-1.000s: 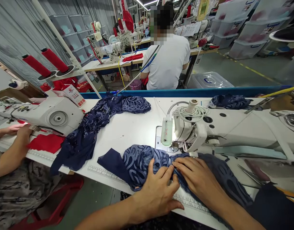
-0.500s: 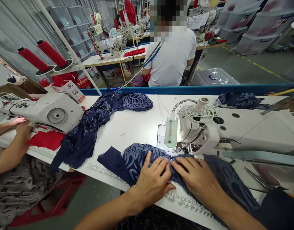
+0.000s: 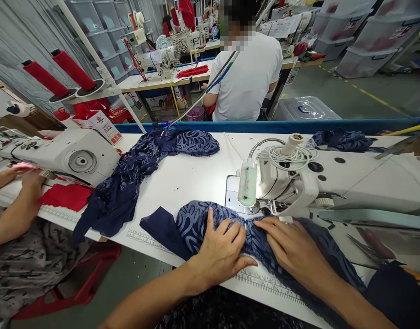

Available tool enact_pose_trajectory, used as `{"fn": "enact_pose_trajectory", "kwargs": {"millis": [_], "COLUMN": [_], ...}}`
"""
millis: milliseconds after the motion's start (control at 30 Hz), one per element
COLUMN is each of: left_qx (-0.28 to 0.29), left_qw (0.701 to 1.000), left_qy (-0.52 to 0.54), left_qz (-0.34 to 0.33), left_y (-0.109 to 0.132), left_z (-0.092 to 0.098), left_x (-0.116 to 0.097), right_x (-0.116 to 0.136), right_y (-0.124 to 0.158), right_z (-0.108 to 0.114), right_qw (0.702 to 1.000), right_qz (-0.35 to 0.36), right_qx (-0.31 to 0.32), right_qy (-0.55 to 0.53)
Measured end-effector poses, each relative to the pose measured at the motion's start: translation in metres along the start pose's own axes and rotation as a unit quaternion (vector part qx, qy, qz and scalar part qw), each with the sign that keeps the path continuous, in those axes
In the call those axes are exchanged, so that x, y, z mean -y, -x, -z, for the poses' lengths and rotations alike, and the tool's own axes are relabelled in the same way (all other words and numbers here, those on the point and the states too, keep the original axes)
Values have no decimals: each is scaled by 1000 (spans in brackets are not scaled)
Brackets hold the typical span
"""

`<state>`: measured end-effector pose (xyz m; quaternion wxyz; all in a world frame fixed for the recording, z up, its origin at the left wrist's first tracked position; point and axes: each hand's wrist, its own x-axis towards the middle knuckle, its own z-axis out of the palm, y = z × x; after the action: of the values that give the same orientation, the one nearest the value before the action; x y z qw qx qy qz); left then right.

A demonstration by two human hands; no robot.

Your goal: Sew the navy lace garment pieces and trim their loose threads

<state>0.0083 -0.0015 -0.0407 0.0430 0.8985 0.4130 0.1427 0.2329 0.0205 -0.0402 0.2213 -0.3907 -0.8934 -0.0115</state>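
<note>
A navy lace bra [image 3: 192, 224] with swirl-patterned cups lies along the front of the sewing table, just before the sewing machine's needle area [image 3: 261, 208]. My left hand [image 3: 220, 249] rests on the left cup and its inner edge, fingers spread and thumb stretched to the right. Over the lace just right of the centre lies my right hand [image 3: 295, 244], its fingers stretched leftward and close together, pressing on the cloth. A plain navy panel [image 3: 163, 230] extends left from the cup. More dark lace [image 3: 333, 251] runs right, partly beneath my right forearm.
The machine head [image 3: 360, 178] stands at right, with a clear oil-stained guard [image 3: 247, 183] in front. Scissors [image 3: 364, 249] lie at far right. A heap of navy lace pieces [image 3: 127, 183] sits at left, beside a co-worker's machine [image 3: 82, 157] and hand [image 3: 33, 183]. Another person [image 3: 246, 77] sits ahead.
My right hand's fingers have drawn closer together, turned more sideways, and shifted slightly right. My left fingers are a little more bent on the cup. The view has moved slightly.
</note>
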Motion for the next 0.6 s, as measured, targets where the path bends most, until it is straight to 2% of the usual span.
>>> {"fn": "enact_pose_trajectory", "kwargs": {"millis": [167,300,467,600], "left_qx": [-4,-5,-16,-22], "left_qw": [999,998,996,994], "left_qy": [-34,-66,-88,-103], "left_qz": [-4,-12,-10,-17], "left_y": [2,5,6,7], "left_z": [-2,-5,-8,-7], "left_x": [-4,-6,-8,-10], "right_x": [-1,-3,0,4], "right_y": [2,5,8,9], "right_z": [-11,-17,-13,-12], "right_qw": [998,996,995,994], "right_qz": [-20,-28,-27,-43], "right_qx": [57,51,73,62], "right_qy": [20,62,55,77]}}
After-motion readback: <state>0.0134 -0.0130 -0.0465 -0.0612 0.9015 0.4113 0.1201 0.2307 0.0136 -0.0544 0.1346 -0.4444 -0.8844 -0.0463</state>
